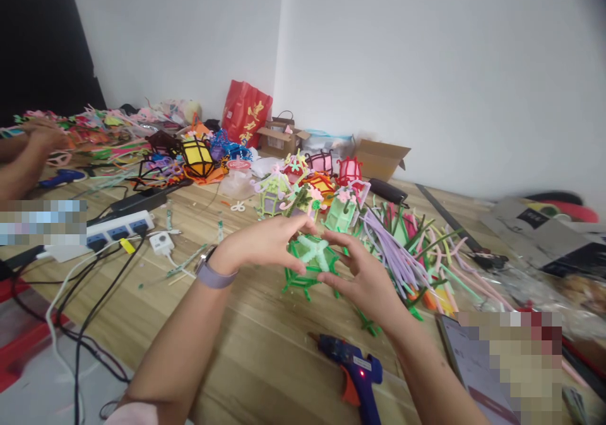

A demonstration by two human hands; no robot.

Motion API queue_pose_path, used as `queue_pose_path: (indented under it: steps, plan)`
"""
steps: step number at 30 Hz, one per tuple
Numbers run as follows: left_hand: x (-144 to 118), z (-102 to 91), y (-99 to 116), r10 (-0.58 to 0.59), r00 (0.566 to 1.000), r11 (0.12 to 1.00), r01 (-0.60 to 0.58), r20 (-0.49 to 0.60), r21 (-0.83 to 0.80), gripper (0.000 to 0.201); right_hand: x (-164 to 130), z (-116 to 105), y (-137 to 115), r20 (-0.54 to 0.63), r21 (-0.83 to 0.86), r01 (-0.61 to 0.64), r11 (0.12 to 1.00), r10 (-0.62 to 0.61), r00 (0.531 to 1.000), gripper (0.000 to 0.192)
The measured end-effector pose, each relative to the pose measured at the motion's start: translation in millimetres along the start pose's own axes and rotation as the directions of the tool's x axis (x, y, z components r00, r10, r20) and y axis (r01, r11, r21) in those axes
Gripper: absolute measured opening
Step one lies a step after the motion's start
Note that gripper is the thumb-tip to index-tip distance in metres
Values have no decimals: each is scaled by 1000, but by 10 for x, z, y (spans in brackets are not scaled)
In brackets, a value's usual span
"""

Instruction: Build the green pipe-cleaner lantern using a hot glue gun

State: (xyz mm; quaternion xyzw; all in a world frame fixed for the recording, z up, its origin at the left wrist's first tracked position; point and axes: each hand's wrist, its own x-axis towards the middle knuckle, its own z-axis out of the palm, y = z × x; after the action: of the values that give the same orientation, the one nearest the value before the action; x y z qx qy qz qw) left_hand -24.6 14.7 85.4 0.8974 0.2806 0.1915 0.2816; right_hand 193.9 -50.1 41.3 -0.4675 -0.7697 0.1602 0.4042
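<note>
Between my two hands is a green pipe-cleaner lantern (312,262), with pale green strips crossing on its top and darker green edges. My left hand (269,245) curves round its left side, thumb at the front and fingers behind. From the right, my right hand (362,273) pinches its edge with thumb and fingers. The lantern's far side is partly hidden by my fingers. Just beyond it stands a finished-looking light green lantern (339,213) with pink flowers. Nearer to me lies a blue glue gun (355,368) with an orange trigger and a lit red light.
Bundles of pipe cleaners (398,248) lie to the right, beside a tablet (468,362). At left are a power strip (118,226) with tangled cables and a white plug adapter (161,243). Several lanterns, a red bag (243,115) and cardboard boxes (381,156) stand behind. A co-worker's hands (40,137) are far left.
</note>
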Motion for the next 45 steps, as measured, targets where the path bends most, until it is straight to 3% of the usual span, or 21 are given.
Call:
queue_pose_path:
  steps: [5,10,14,18,23,29,33,45]
  plan:
    - [19,-21,-24,-28,999,999,28,18,32,56,9,-9,4,5,-57,142,988,-142,990,40]
    - [38,-42,-22,-58,995,995,51,81,85,49,29,-50,-1,50,-46,171,984,-168,984,40]
    - [67,-12,-77,-38,994,999,34,107,33,47,47,-22,37,9,56,90,994,-91,996,20]
    - [105,40,-157,10,998,996,-5,60,-84,45,52,41,99,-74,104,-43,994,51,996,13]
    - [125,57,-137,28,1000,999,-28,-2,31,14,49,37,130,-98,76,-132,988,140,985,14]
    - [177,98,-88,64,996,997,-62,58,-43,14,56,13,83,-14,254,-213,944,223,975,24]
    - [214,147,-81,52,998,997,-50,37,-58,16,61,4,51,8,338,-243,909,255,967,26]
    - [241,186,-90,77,997,992,-74,24,-103,16,71,-10,44,19,325,-249,912,257,966,23]
